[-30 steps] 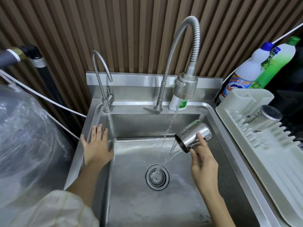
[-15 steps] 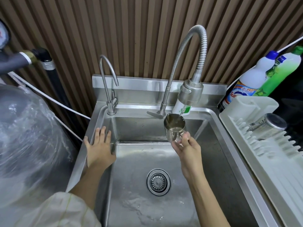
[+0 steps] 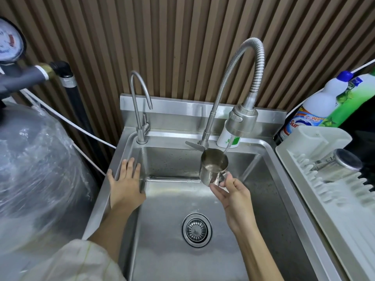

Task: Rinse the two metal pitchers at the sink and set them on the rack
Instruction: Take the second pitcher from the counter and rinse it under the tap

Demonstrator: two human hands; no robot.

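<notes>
Steel sink [image 3: 269,179] before slatted wall [image 3: 182,47]; right hand [image 3: 233,195] grip pinches pitcher [image 3: 213,167], left hand [image 3: 125,183] spread flat.

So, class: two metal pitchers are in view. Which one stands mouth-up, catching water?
The pitcher in the right hand, the held pitcher, is mouth-up under the spray faucet. The other pitcher lies tipped on the white rack.

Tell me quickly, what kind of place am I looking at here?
Probably a dishwashing corner of a kitchen or drinks counter. A steel sink with a flexible spray tap running, a white drying rack beside it, and detergent bottles behind. The right hand holds a metal pitcher under the water.
</notes>
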